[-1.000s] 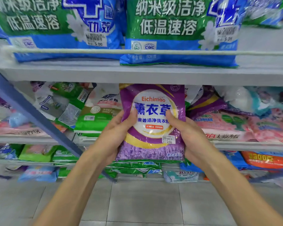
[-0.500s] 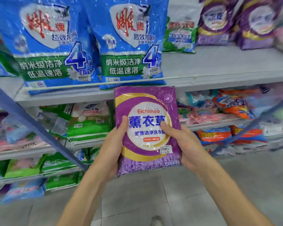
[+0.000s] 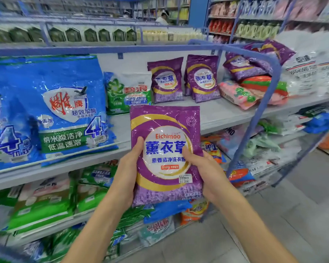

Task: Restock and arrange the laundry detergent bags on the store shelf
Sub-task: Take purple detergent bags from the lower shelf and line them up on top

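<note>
I hold a purple Eichimoo detergent bag [image 3: 166,154] upright in front of the shelf, label facing me. My left hand [image 3: 128,175] grips its left edge with the thumb on the front. My right hand [image 3: 207,171] grips its right edge the same way. On the grey upper shelf [image 3: 217,114] behind it stand two matching purple bags [image 3: 165,80] [image 3: 203,78], upright and side by side. More purple bags [image 3: 243,65] lie piled at the shelf's right end.
Large blue detergent bags [image 3: 65,107] fill the shelf's left side, next to a green-and-white bag [image 3: 127,92]. Pink and red bags [image 3: 253,92] lie on the right. A blue metal frame post [image 3: 264,103] crosses the shelf front. Lower shelves hold green, blue and orange bags.
My view has risen and swung right, from the lower shelves to the upper shelf. Both hands carried the purple bag up and now hold it before the upper shelf's edge.
</note>
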Motion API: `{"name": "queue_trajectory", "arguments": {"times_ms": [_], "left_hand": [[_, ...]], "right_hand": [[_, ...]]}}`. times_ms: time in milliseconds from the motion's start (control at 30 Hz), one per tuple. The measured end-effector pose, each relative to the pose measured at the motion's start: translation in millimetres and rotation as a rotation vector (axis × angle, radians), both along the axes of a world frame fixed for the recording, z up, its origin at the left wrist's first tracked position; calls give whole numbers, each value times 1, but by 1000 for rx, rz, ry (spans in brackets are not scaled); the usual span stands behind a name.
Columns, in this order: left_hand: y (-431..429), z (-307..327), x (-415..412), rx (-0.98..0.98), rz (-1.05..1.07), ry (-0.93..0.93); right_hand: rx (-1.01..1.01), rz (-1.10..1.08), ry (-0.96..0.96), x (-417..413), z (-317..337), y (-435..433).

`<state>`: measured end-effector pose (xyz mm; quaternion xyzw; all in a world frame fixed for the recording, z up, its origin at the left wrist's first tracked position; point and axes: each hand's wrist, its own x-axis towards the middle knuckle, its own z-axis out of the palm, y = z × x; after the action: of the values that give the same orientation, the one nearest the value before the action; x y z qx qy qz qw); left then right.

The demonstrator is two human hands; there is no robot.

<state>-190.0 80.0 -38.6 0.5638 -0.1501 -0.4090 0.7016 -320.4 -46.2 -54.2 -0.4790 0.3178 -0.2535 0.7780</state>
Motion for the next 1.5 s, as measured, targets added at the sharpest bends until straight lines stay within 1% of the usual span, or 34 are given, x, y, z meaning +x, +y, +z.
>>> {"name": "queue_trajectory", "arguments": {"times_ms": [167, 300, 400, 467, 633, 867, 1033, 1100, 1167, 1233, 1300, 1433, 1500], "left_hand": [[-45, 10, -21, -27, 1, -2], [-74, 10, -18, -48, 49, -11], [-97, 11, -8, -87, 89, -35], [-114, 15, 5, -122, 110, -31], [-170, 27, 43, -244, 176, -69], [-247, 43, 100, -226, 243, -150], [-304, 48, 145, -153, 316, -238], [-324, 44, 159, -133, 364, -245], [-340, 38, 172, -116, 424, -236], [-350, 32, 181, -115, 477, -240], [-357, 30, 186, -121, 541, -228], [-365, 33, 193, -167, 611, -226], [-366, 34, 195, -133, 616, -233]], "right_hand": [[-31, -34, -22, -17, 6, -45], [5, -10, -49, -17, 7, -74], [-27, 29, -41, -6, 11, -101], [-65, 43, -50, 7, 20, -121], [-234, 55, -36, 53, 36, -176], [-364, 67, -82, 114, 54, -257], [-437, -3, -35, 168, 57, -317], [-424, 22, 38, 190, 53, -339], [-411, 56, 59, 208, 45, -359], [-355, 71, 34, 221, 40, -374], [-237, 94, -17, 229, 40, -383], [-285, 184, -78, 235, 40, -391], [-335, 184, -75, 235, 41, -390]]}}
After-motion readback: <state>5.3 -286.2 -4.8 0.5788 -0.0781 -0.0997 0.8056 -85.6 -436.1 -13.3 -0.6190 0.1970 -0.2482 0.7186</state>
